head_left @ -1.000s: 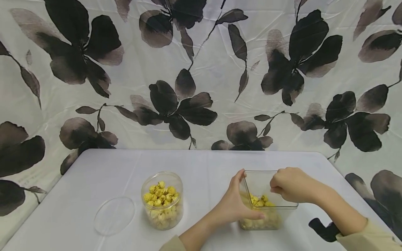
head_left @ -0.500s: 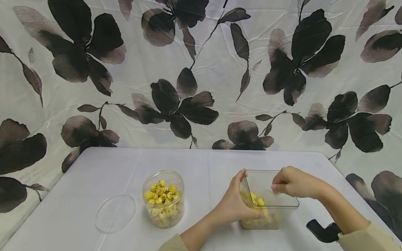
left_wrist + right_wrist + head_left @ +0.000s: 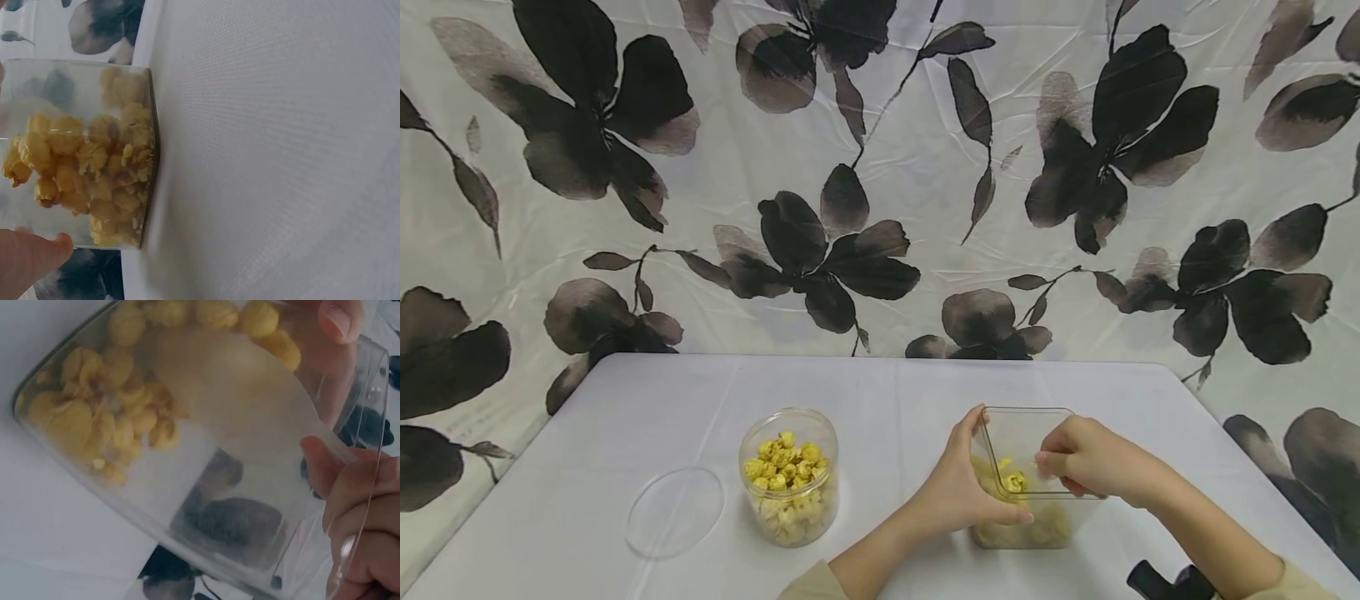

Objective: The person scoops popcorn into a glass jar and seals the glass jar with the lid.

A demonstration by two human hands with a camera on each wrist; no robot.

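Observation:
A clear rectangular container [image 3: 1022, 429] stands on the white table, with yellow popcorn [image 3: 81, 156] inside. My left hand [image 3: 951, 492] grips its left side, thumb along the near wall and fingers at the far left corner. Over the open top, my right hand [image 3: 1097, 458] pinches the handle of a translucent, pale spoon [image 3: 244, 394]. In the right wrist view the spoon's broad bowl lies inside the container, beside and partly over the popcorn. The head view hides most of the spoon behind the right hand.
Left of the container stands a round clear jar [image 3: 823, 429], uncovered and holding more popcorn. A transparent round lid [image 3: 675, 512] lies flat further left. Floral cloth [image 3: 880, 167] hangs behind the white table [image 3: 865, 400]. A black object [image 3: 1157, 579] is by the right forearm.
My right hand has dipped lower over the container with the spoon, and the popcorn inside has shifted. The left hand keeps its hold; the jar and lid have stayed put.

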